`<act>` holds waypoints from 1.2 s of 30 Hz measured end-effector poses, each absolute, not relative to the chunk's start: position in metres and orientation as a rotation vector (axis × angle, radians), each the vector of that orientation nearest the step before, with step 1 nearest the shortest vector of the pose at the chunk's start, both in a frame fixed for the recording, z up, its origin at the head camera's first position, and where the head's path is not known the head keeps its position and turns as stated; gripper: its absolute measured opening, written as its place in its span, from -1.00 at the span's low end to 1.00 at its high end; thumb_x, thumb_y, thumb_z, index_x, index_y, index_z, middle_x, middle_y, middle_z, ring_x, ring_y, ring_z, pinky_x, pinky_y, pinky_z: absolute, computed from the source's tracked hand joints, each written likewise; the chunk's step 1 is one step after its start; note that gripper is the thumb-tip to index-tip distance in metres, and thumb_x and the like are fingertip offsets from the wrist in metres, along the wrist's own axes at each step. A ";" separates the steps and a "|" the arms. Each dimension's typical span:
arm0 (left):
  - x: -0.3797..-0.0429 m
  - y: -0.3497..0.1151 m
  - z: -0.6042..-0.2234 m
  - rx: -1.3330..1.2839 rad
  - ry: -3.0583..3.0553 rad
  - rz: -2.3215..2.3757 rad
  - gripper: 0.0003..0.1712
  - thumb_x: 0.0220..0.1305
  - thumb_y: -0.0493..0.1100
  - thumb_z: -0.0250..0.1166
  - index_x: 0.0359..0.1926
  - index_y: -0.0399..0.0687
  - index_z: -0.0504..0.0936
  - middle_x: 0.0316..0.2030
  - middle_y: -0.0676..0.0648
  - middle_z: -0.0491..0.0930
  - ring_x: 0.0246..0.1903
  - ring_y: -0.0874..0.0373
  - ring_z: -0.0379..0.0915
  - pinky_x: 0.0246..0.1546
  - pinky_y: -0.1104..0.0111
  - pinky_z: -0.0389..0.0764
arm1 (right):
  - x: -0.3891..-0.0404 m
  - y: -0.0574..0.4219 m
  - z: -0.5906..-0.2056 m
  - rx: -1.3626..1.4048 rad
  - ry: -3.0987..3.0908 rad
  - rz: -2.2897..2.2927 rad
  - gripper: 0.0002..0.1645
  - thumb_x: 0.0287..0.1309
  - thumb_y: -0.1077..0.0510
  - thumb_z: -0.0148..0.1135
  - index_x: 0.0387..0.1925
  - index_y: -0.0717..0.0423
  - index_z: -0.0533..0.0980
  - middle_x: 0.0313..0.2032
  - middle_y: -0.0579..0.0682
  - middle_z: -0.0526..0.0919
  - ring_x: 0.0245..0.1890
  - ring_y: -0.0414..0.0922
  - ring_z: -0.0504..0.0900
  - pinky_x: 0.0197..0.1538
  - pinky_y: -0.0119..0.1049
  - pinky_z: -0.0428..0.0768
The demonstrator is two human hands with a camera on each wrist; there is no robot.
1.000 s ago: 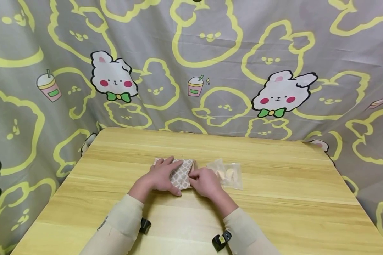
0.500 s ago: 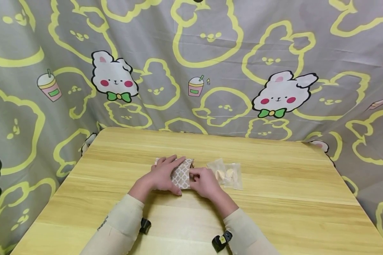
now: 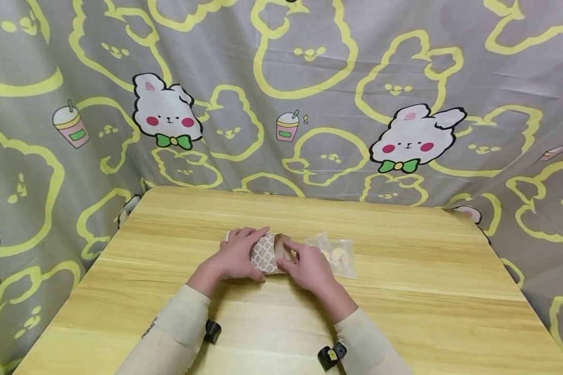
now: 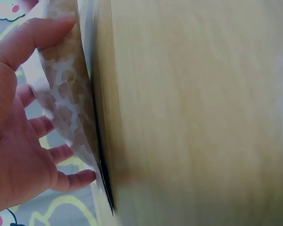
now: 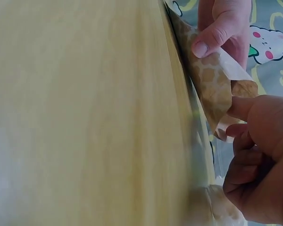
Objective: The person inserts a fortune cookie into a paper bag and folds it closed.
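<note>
A flat paper bag (image 3: 264,255), patterned in white and brownish grey, lies on its side on the table with its mouth facing right. My left hand (image 3: 239,255) grips the bag's closed end, fingers spread across the top and thumb (image 4: 54,33) along its near side. At the mouth, where the brown inside shows, my right hand (image 3: 311,265) holds the rim with thumb (image 5: 240,108) and index finger set apart. The thumb's tip is hidden behind the near panel, and the other right fingers are curled into the palm.
Right beside my right hand lie clear packets (image 3: 344,260) with pale, cookie-like pieces inside, partly hidden by that hand. The wooden table (image 3: 417,317) reaches back to a grey curtain (image 3: 234,67) printed with rabbits. Both forearms wear black wrist cameras.
The bag's mouth has spread wider, showing more of its brown inside. My right hand has shifted slightly right, its thumb and index finger now farther apart. The left hand stays on the bag.
</note>
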State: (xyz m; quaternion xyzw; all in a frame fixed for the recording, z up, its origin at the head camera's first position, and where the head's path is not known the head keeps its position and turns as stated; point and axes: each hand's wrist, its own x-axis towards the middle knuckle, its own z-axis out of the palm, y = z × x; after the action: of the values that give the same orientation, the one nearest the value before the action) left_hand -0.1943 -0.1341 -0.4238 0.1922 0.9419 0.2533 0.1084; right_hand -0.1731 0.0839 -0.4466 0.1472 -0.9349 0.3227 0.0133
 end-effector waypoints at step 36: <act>-0.196 -0.133 -0.427 0.558 2.789 0.770 0.35 -0.35 0.06 0.71 0.54 0.20 0.21 0.37 -0.13 0.26 0.33 -0.27 -0.01 0.21 -0.34 0.04 | -0.193 0.196 -0.423 0.580 -3.002 1.119 0.19 -0.41 0.10 0.76 0.39 -0.03 0.41 -0.30 0.07 0.45 -0.38 -0.07 0.35 -0.33 -0.19 0.39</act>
State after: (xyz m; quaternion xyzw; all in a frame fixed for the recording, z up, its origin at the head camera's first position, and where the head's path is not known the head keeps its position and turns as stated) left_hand -0.1958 -0.1334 -0.4266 0.1885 0.9420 0.2600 0.0975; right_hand -0.1934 0.1956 -0.4233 0.1780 -0.9206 0.3431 -0.0568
